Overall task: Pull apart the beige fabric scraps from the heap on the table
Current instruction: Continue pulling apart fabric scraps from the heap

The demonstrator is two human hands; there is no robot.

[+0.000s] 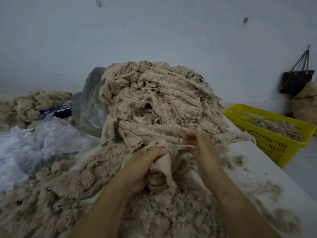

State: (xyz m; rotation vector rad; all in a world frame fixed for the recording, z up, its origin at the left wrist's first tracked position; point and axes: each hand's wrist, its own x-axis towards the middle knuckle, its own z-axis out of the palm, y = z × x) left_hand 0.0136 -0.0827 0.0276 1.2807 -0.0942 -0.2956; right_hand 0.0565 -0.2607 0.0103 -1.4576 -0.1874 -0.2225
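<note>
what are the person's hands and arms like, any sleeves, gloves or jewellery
The left hand and right hand are bare: no gloves, rings or watch show. Both forearms are bare, with no sleeve in view. The right hand's fingertips are blurred, so small detail there cannot be told.

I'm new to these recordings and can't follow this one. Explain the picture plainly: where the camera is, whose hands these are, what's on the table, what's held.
No machine here: a person works with bare hands, and the one camera sits on their head, looking forward and down. A tall heap of beige fabric scraps lies on the white table, clear plastic bags to its left, a yellow basket to its right. The left hand grips one beige scrap. The right hand is blurred beside it, so its grip cannot be told.
</note>
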